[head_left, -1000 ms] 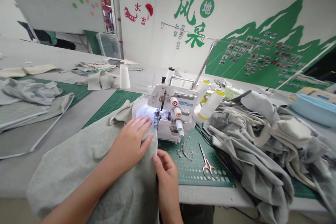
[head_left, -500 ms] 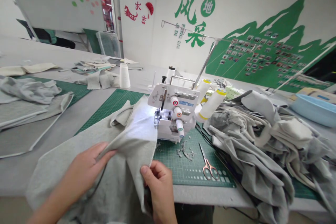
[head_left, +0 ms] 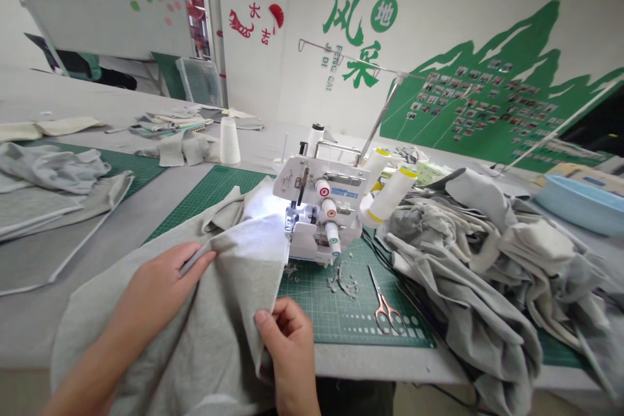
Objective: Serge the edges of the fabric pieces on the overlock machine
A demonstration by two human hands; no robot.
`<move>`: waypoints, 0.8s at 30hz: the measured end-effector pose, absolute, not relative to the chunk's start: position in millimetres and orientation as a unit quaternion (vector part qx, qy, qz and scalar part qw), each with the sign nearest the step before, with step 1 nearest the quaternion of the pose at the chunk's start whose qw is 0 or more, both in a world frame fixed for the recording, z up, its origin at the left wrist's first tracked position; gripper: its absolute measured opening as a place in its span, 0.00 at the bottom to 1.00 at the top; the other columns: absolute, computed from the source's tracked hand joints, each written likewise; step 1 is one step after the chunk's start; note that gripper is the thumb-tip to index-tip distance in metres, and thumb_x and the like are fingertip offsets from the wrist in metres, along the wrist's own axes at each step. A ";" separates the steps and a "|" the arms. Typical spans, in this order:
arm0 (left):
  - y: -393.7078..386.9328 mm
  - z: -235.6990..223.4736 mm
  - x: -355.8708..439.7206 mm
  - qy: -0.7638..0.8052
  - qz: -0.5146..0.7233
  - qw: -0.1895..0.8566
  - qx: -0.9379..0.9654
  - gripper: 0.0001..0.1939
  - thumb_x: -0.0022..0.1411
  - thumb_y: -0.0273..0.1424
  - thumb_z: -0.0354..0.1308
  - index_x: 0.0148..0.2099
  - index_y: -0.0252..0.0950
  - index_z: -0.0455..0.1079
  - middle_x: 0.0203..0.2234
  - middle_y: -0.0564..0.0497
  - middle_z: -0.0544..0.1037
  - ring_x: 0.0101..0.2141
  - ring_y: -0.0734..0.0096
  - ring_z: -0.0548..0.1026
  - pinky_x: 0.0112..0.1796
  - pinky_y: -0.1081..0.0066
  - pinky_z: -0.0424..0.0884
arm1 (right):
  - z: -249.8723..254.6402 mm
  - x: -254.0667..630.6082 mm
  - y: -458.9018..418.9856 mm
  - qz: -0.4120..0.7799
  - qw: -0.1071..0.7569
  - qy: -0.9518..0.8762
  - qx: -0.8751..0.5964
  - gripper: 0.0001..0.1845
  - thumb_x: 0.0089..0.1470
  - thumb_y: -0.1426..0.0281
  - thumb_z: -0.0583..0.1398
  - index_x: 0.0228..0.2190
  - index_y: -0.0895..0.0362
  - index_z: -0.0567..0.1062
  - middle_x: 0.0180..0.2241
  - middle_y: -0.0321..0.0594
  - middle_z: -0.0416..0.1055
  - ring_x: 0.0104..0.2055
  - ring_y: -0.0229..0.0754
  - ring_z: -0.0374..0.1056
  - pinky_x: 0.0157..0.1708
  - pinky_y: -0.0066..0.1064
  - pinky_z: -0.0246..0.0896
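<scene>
A large piece of grey fabric [head_left: 229, 312] spreads over the table's front edge and up to the needle area of a white overlock sewing machine [head_left: 322, 201], whose lamp lights the cloth. My left hand [head_left: 163, 283] pinches a fold of the fabric, thumb and fingers closed on it. My right hand [head_left: 290, 338] grips the fabric's right edge between thumb and bent fingers, just in front of the machine. Stitching shows along that edge. Whether the cloth lies under the presser foot is hard to make out.
Copper-handled scissors [head_left: 386, 305] and thread scraps [head_left: 344, 281] lie on the green cutting mat [head_left: 322, 318]. A heap of grey fabric [head_left: 463, 273] fills the right side. More cloth pieces [head_left: 53, 201] lie left. A thread cone [head_left: 229, 141] stands behind; a blue basin [head_left: 580, 201] sits far right.
My right hand has shifted slightly left with the fabric edge, which now runs a little further left below the machine. My left hand has moved slightly up, still holding the fold.
</scene>
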State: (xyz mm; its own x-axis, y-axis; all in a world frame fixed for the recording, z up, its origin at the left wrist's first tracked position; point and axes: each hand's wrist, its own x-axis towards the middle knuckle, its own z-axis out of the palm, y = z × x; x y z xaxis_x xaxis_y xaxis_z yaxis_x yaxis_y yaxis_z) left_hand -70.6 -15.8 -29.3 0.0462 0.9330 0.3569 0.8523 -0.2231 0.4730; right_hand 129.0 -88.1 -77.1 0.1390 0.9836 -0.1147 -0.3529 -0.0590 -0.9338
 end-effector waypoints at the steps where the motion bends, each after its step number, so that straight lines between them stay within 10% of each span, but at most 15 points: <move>1: -16.5 -32.1 -71.0 0.627 0.297 0.065 0.718 0.19 0.67 0.48 0.48 0.32 0.42 0.69 0.27 0.52 0.78 0.32 0.57 0.77 0.33 0.66 0.66 | -78.7 129.3 -88.1 0.559 0.598 -0.343 -0.461 0.20 0.46 0.56 0.70 0.22 0.57 0.71 0.20 0.30 0.60 0.23 0.33 0.53 0.26 0.25 0.51; 24: -15.2 -12.2 -69.0 0.619 0.254 0.010 0.743 0.16 0.73 0.41 0.46 0.44 0.38 0.71 0.41 0.48 0.78 0.45 0.57 0.75 0.46 0.63 0.68 | -89.3 133.9 -92.8 0.557 0.568 -0.408 -0.448 0.18 0.52 0.57 0.66 0.26 0.60 0.78 0.23 0.35 0.65 0.28 0.38 0.56 0.30 0.29 0.54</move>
